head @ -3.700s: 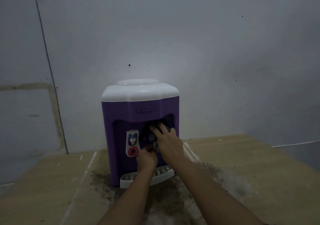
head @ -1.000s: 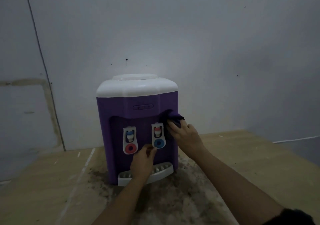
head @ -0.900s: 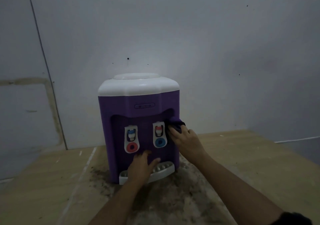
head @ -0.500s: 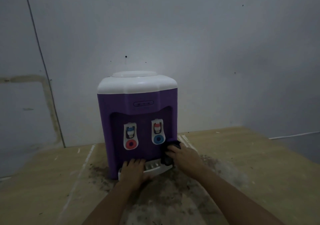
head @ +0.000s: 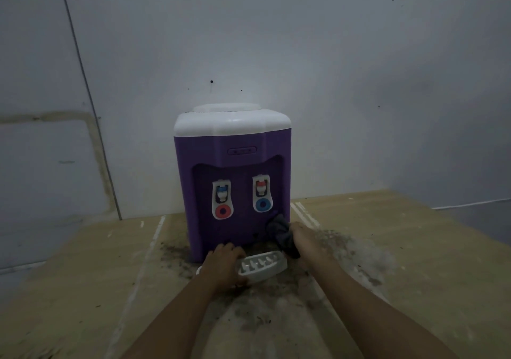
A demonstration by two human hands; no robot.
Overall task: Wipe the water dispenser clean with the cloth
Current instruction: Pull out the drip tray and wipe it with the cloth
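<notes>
Head view: the dispenser, purple with a white top, stands upright on the counter against a grey wall, near the centre of the picture. Two white taps sit in its front recess: the left tap has a red disc, the right tap a blue one.

The left hand lies at 6 o'clock from the dispenser, fingers curled over the left end of the white drip tray and closed on it. The tray sits tilted at the dispenser's foot (whether it is still seated in its slot I cannot tell).

The right hand is at about 5 o'clock from the dispenser, at its lower right front corner. It is clamped on the cloth, a dark grey bunch that lies between the hand and the purple body. The cloth's upper end touches the corner just below the right tap, and its lower end hangs down beside the tray's right end. From the right hand, the cloth is at 9 o'clock and the dispenser body beyond it in the same direction.

Both forearms reach in from the bottom edge, bare. The counter around the dispenser's foot and under the arms is speckled with dark dirt, thickest at 4 o'clock from the dispenser.
</notes>
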